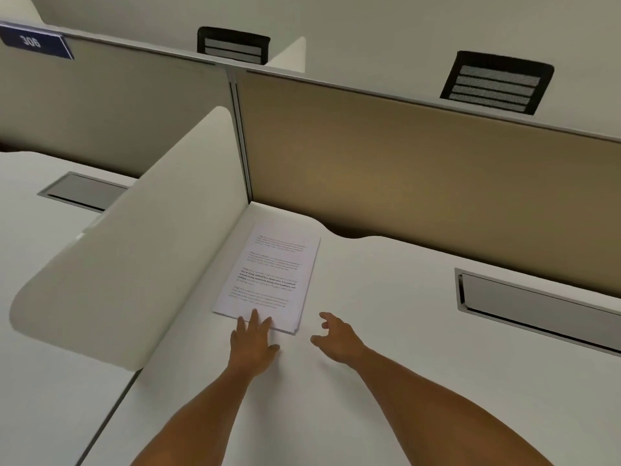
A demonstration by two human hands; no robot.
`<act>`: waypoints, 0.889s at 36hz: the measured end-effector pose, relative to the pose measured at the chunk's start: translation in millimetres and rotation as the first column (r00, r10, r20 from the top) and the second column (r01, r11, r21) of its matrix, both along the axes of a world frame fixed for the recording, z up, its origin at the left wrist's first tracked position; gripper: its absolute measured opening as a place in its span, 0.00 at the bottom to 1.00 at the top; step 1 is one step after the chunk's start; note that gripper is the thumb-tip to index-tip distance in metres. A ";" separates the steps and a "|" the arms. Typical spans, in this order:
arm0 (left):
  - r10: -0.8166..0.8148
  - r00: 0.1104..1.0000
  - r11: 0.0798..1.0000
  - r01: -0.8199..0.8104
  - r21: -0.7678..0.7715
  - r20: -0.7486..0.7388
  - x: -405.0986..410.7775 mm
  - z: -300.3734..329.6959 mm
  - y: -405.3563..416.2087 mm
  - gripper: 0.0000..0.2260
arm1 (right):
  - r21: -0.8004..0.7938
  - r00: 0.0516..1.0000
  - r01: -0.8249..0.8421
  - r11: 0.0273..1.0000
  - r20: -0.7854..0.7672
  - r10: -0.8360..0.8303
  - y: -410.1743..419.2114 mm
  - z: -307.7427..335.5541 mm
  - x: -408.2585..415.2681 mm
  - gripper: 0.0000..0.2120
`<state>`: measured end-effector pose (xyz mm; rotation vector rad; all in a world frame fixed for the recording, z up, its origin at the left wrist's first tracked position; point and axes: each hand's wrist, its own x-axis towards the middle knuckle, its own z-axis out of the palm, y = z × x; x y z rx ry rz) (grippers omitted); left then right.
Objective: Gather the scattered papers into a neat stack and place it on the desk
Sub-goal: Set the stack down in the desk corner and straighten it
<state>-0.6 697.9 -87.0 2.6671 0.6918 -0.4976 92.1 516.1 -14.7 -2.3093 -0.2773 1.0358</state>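
Observation:
A stack of white printed papers lies flat on the white desk, close to the left divider and a little askew, with sheet edges showing at its near right corner. My left hand lies flat, fingers spread, with its fingertips on the near edge of the stack. My right hand hovers just right of the stack's near corner, fingers apart and curled, holding nothing and not touching the paper.
A white rounded side divider stands left of the stack. A tan back panel closes the desk's far side. A grey cable flap is set in the desk at right. Two black chair backs show beyond the panel.

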 end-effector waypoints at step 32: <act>0.113 0.990 0.993 -0.115 0.017 0.081 39.5 -18.8 2.1 0.31 | -0.039 0.999 0.020 0.999 -0.027 -0.021 12.0 -28.9 35.6 0.34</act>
